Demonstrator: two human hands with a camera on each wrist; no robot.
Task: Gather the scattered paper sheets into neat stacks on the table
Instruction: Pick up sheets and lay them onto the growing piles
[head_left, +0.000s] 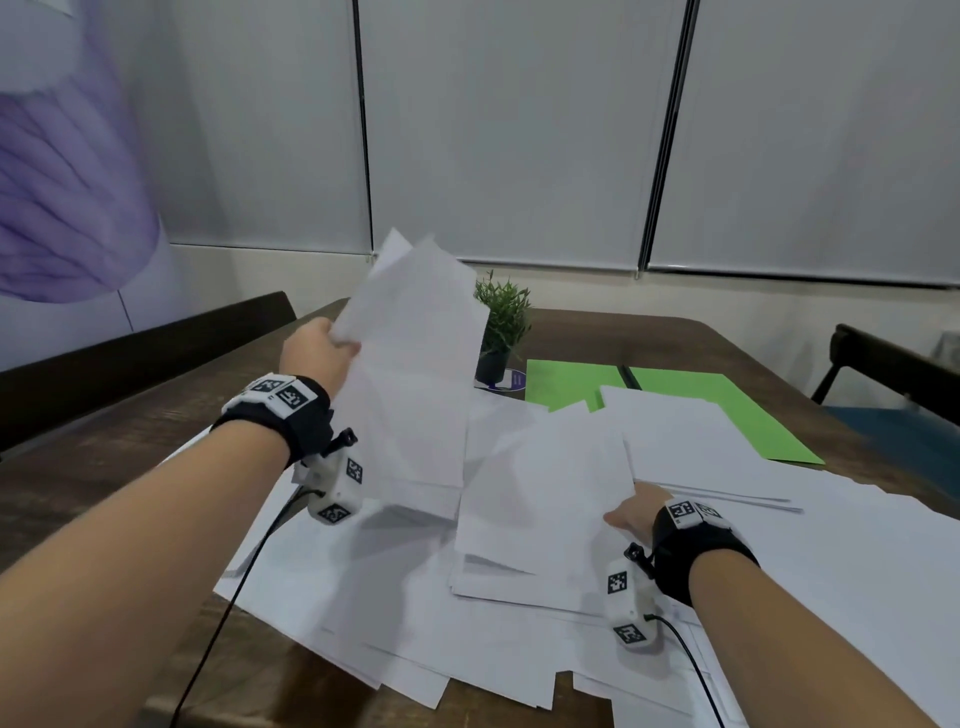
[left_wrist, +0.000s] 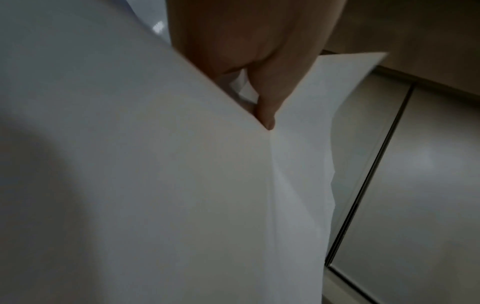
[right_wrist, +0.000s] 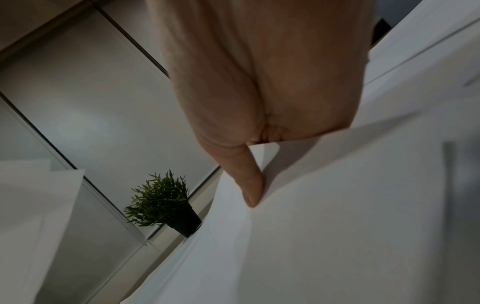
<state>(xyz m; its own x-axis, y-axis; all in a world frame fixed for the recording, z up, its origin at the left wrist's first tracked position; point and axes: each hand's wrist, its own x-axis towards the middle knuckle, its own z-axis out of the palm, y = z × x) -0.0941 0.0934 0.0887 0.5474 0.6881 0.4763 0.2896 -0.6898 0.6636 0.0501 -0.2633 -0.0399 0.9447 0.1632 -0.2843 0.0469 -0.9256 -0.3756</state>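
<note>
Many white paper sheets (head_left: 519, 613) lie scattered in an overlapping heap across the wooden table (head_left: 130, 457). My left hand (head_left: 317, 353) grips a few sheets (head_left: 415, 374) by their left edge and holds them upright above the heap; in the left wrist view the thumb (left_wrist: 270, 107) pinches that held paper (left_wrist: 155, 185). My right hand (head_left: 631, 512) pinches the right edge of another sheet (head_left: 545, 499), tilted up off the pile. The right wrist view shows its thumb (right_wrist: 249, 185) pressed onto the white sheet (right_wrist: 337, 226), with the other fingers hidden beneath.
A small potted plant (head_left: 501, 327) stands behind the held sheets, also seen as the plant (right_wrist: 163, 201) in the right wrist view. Two green sheets (head_left: 675, 405) lie at the back right. Dark chairs (head_left: 883, 364) flank the table. Cables trail from both wrist cameras.
</note>
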